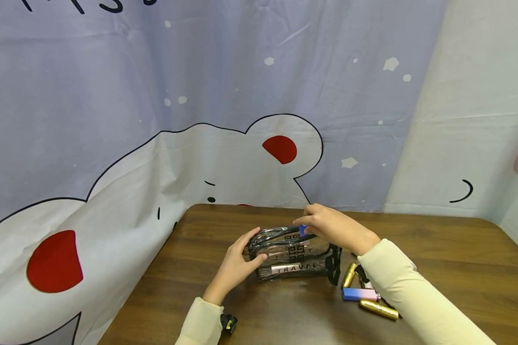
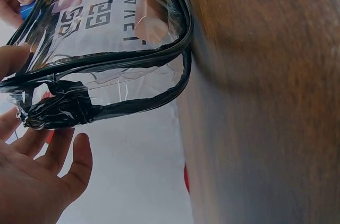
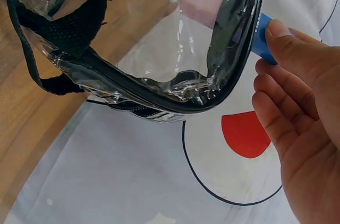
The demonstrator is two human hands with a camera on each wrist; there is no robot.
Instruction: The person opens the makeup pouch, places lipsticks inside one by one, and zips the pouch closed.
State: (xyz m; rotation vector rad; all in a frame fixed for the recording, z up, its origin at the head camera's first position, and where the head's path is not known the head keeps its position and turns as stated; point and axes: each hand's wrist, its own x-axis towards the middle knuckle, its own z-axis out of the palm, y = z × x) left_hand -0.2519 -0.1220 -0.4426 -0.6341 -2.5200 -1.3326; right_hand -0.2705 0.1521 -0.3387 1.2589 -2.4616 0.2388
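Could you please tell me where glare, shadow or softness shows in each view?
Head view: bright reflections on the clear pouch, and a dim shadow on the table just below it; left wrist view: a soft-edged dark band on the table beside the pouch, wood grain looking blurry; right wrist view: white glints on the pouch's plastic.

L fingers [image 2: 81,163] holding clear blk-trimmed bag [image 2: 109,35], pinkish tube [image 2: 151,22] inside, brn wood table [image 2: 265,91] alongside
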